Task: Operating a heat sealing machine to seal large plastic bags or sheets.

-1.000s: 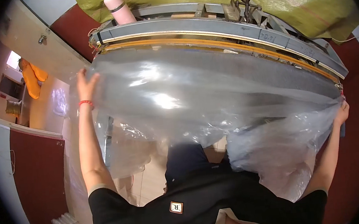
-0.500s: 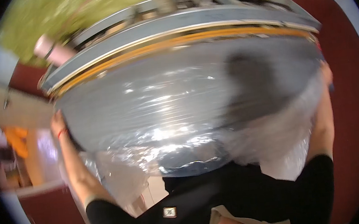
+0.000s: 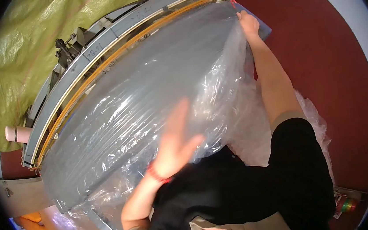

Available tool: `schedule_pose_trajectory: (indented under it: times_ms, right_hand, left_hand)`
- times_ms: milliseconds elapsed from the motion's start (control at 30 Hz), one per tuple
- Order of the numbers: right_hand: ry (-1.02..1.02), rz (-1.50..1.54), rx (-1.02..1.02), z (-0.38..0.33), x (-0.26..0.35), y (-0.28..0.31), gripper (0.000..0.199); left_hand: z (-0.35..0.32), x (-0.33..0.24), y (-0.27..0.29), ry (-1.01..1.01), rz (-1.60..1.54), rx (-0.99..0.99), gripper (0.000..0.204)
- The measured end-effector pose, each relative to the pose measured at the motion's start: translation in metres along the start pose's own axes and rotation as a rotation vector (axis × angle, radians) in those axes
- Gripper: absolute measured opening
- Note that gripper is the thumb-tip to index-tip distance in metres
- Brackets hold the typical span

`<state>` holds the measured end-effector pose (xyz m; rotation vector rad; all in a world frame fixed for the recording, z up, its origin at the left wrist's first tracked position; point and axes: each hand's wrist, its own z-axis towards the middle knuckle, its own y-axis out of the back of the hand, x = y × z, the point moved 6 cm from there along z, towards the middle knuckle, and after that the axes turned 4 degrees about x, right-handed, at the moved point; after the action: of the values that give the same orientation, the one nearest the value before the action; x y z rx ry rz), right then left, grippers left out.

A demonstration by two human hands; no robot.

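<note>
At centre frame, the left hand (image 3: 175, 142) lies spread, blurred, on clear plastic sheeting (image 3: 147, 96) over a bench (image 3: 98, 48); the right hand (image 3: 248, 22) pinches the sheeting's upper-right edge.

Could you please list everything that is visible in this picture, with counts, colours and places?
Plastic sheet: one, clear and wrinkled, spread over the machine bed and hanging off its near edge.
Machine frame: one, grey with an orange strip, along the sheet's far edge.
Tarpaulin: one, yellow-green, beyond the frame.
Bottle: one, pink, at the frame's left end.
Floor: dark red, at right.
Tape roll: one, multicoloured, on the floor at lower right.
Left hand: blurred, open, over the sheet; red wristband.
Right hand: gripping the sheet's far right corner.
</note>
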<state>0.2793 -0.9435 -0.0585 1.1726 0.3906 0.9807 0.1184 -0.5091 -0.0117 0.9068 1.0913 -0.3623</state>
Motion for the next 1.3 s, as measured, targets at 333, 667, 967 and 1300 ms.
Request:
schedule_pose_trajectory:
  times_ms: [333,667,967,1300]
  right_hand:
    - [0.004,0.046,-0.028,0.004,-0.014,0.002,0.03]
    - [0.008,0.073,-0.015,0.001,-0.012,0.003,0.031]
    - [0.01,-0.02,0.065,0.0,-0.007,-0.005,0.038]
    - [0.06,-0.086,0.0,0.016,-0.02,-0.016,0.034]
  left_hand:
    - [0.016,0.03,-0.082,0.285,-0.573,0.341,0.037]
    - [-0.007,0.067,-0.041,0.289,-0.445,0.184,0.025]
    - [-0.095,-0.012,0.07,0.458,0.341,0.156,0.016]
    - [-0.221,-0.058,0.153,0.491,1.068,-0.788,0.034]
